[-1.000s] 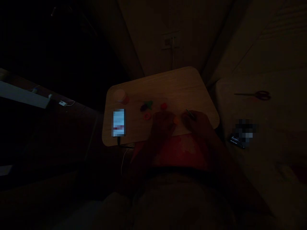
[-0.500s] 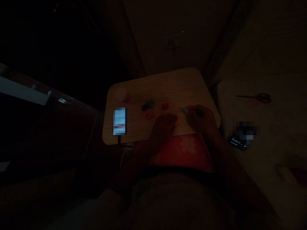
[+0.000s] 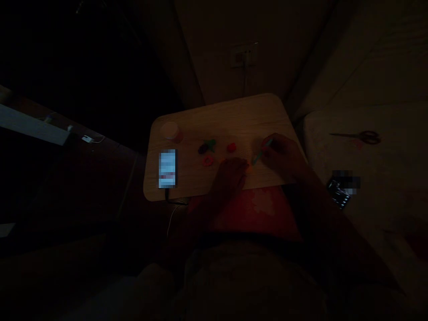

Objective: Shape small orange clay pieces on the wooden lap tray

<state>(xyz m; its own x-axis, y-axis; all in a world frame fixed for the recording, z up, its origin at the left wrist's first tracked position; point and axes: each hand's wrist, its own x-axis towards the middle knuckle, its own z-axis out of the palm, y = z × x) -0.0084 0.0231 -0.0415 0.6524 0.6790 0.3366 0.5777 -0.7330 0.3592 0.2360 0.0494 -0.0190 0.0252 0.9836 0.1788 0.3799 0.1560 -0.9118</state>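
— Where's the green stick [image 3: 257, 157]?
— Above the near right part of the table [image 3: 234, 118], pinched between the fingers of the right hand [image 3: 283, 154].
— Which way does it point?
— Its long axis runs slantwise: the lower end aims left and toward the person, the upper end right and away. The low tip is just beside the orange lump [image 3: 249, 166]; I can't tell if they touch.
— And the left hand [image 3: 232, 173]?
— Palm down, fingertips by the orange lump; too dark to tell whether it grips. A red lump [image 3: 231, 147] lies just beyond.
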